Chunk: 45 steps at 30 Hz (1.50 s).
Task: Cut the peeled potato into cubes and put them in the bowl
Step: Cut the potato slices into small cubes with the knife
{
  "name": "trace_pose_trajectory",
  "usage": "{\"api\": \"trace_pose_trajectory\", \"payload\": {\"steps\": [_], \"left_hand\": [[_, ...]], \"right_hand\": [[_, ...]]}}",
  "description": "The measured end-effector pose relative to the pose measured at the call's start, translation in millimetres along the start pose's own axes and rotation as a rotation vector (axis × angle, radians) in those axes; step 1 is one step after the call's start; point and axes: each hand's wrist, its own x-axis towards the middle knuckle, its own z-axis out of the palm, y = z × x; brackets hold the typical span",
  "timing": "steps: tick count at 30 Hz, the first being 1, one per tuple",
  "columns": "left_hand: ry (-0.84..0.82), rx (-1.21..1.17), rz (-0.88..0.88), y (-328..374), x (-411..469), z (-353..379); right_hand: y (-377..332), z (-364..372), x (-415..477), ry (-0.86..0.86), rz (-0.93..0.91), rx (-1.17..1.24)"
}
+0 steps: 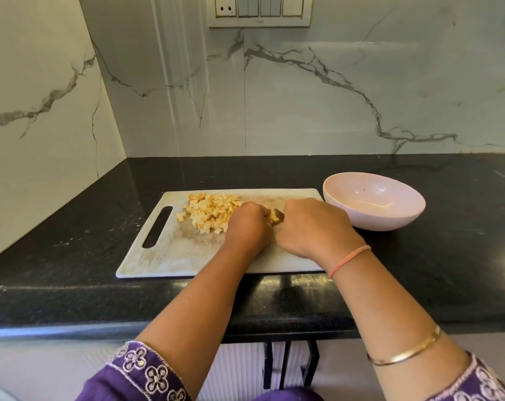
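Near the middle of the cutting board (187, 253), the left hand (250, 224) curls its fingers onto a small potato piece (273, 217). The right hand (312, 227) is closed round a knife (279, 213) (only the blade tip shows) just right of it. The potato cubes (212, 211) are heaped toward the board's far left, nearer the left hand. The empty bowl (374, 201) sits just off its right edge.

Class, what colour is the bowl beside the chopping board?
The bowl is pale pink, inside and out; the head view shows it best.
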Motion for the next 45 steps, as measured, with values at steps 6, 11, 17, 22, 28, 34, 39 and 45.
{"api": "trace_pose_trajectory", "payload": {"steps": [6,11,17,22,28,34,39,45], "left_hand": [[0.017,-0.036,-0.013,-3,4,9],[0.039,-0.028,-0.001,-4,6,8],[0.033,-0.045,-0.017,-4,5,12],[0.04,-0.059,-0.015,-4,2,10],[0.029,-0.068,-0.009,-6,4,7],[0.015,-0.08,0.005,-8,4,8],[0.026,-0.143,-0.013,-7,4,8],[0.03,-0.125,-0.008,-5,4,7]], "right_hand": [[1,12,-16,0.026,0.019,0.047],[-2,20,-30,0.091,-0.017,0.062],[3,22,-42,0.098,0.0,0.093],[14,15,-45,0.054,0.066,0.173],[14,19,-44,0.128,0.084,0.23],[9,22,-26,0.158,0.124,0.218],[3,24,-7,0.164,0.121,0.22],[-4,21,2,0.104,0.091,0.131]]}}
